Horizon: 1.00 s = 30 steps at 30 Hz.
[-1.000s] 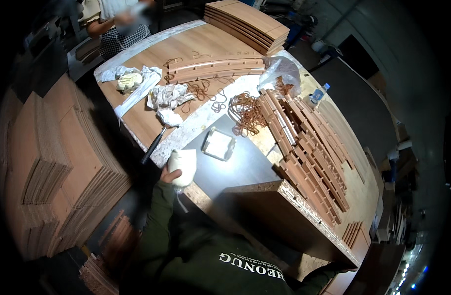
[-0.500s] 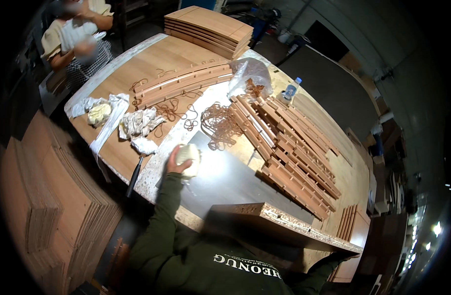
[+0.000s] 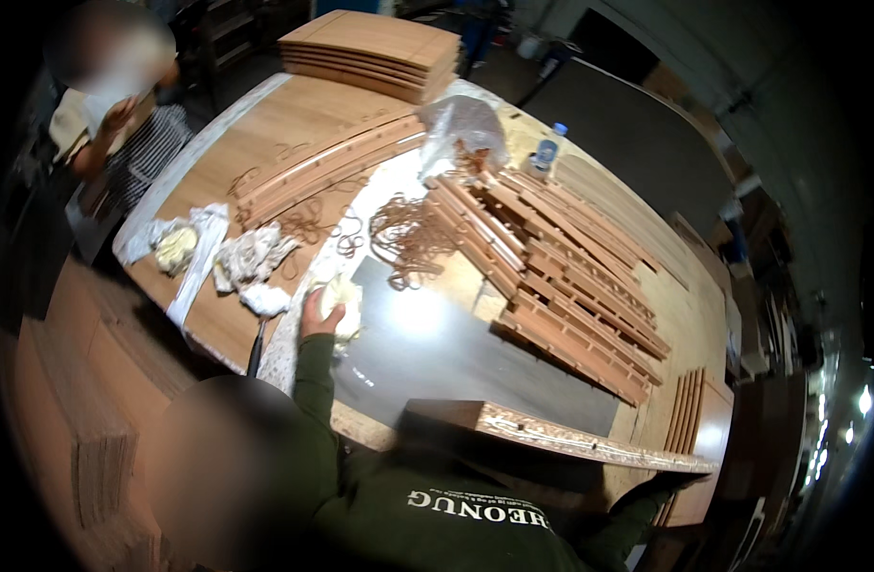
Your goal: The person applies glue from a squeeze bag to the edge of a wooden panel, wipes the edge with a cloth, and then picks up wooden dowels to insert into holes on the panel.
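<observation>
My left hand [image 3: 320, 313] is closed around a wadded cream cloth [image 3: 344, 303], over the left edge of a shiny grey sheet [image 3: 456, 329] on the table. Against my front stands a thick wood-faced board [image 3: 589, 440], its chipboard edge turned up. My right arm reaches to that board's right end, where my right hand [image 3: 689, 480] is a dark shape at the edge with its fingers hidden. Left of the cloth lie crumpled white rags [image 3: 251, 262] and a black-handled tool [image 3: 257, 351].
Slotted wooden strips [image 3: 580, 305] lie heaped at the right, beside tangled brown bands [image 3: 408, 238], a plastic bag [image 3: 463, 133] and a bottle [image 3: 547, 150]. Curved panels [image 3: 370, 52] are stacked at the far end. Another person [image 3: 136, 143] is at the far left. Thin boards [image 3: 60, 419] stand lower left.
The whole view has shifted, moving the table contents leftward. My left hand keeps hold of the cloth at nearly the same spot on the sheet. The other person's hands have changed position.
</observation>
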Motion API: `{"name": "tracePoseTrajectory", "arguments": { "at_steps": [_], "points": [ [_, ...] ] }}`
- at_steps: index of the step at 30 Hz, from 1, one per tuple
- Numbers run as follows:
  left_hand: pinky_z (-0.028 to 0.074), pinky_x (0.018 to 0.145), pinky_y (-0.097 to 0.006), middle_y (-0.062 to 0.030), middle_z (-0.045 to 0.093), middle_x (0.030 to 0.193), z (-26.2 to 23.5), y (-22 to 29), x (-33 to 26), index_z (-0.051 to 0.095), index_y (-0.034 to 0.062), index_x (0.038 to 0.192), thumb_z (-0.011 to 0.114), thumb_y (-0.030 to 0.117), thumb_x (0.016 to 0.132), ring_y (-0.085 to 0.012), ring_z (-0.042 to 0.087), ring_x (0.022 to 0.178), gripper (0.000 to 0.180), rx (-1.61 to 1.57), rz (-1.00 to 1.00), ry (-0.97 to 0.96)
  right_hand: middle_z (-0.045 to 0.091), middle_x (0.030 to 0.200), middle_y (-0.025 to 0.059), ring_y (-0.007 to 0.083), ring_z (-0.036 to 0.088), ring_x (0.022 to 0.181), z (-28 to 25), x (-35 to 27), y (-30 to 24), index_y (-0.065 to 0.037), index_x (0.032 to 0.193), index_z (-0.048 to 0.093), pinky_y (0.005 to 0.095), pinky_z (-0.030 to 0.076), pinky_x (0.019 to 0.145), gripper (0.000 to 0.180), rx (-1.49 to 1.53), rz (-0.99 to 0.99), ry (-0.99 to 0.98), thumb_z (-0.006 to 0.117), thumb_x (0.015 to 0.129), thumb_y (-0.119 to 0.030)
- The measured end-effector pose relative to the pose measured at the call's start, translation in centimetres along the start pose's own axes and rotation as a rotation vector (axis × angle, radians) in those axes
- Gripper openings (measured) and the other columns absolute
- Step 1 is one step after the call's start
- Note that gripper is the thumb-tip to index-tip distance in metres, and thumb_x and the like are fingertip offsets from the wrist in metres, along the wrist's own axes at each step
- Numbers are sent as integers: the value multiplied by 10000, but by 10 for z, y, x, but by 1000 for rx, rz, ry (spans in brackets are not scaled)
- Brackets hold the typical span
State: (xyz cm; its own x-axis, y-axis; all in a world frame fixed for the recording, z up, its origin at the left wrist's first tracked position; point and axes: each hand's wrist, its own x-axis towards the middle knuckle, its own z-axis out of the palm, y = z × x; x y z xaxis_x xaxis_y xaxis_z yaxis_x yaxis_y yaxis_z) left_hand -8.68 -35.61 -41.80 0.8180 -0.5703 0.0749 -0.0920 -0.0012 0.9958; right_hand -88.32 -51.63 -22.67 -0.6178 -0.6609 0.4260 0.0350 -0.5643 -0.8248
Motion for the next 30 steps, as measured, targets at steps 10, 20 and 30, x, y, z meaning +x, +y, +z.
{"name": "tracePoseTrajectory", "arguments": {
  "at_steps": [10,20,30],
  "points": [
    [436,683,-496,-229,625,843,-11,78,-12,395,147,1271,512,308,838,-407,590,779,477,1190,-170,-127,570,803,53,139,552,595,-34,-5,17,-57,931,548,247,499,564,517,317,7,-230,398,878,-549],
    [452,815,-371,-152,530,1108,211,154,-36,541,100,1130,619,162,771,-335,530,979,372,534,748,-924,514,721,20,142,489,566,-23,-41,14,-106,887,522,292,463,526,556,190,60,166,341,854,-630],
    [410,649,-441,-137,482,831,253,112,-39,496,68,844,610,133,721,-335,515,735,180,812,995,-1108,518,706,79,171,497,534,22,-51,-16,-53,849,499,316,480,500,581,105,53,151,318,875,-604]
  ]
}}
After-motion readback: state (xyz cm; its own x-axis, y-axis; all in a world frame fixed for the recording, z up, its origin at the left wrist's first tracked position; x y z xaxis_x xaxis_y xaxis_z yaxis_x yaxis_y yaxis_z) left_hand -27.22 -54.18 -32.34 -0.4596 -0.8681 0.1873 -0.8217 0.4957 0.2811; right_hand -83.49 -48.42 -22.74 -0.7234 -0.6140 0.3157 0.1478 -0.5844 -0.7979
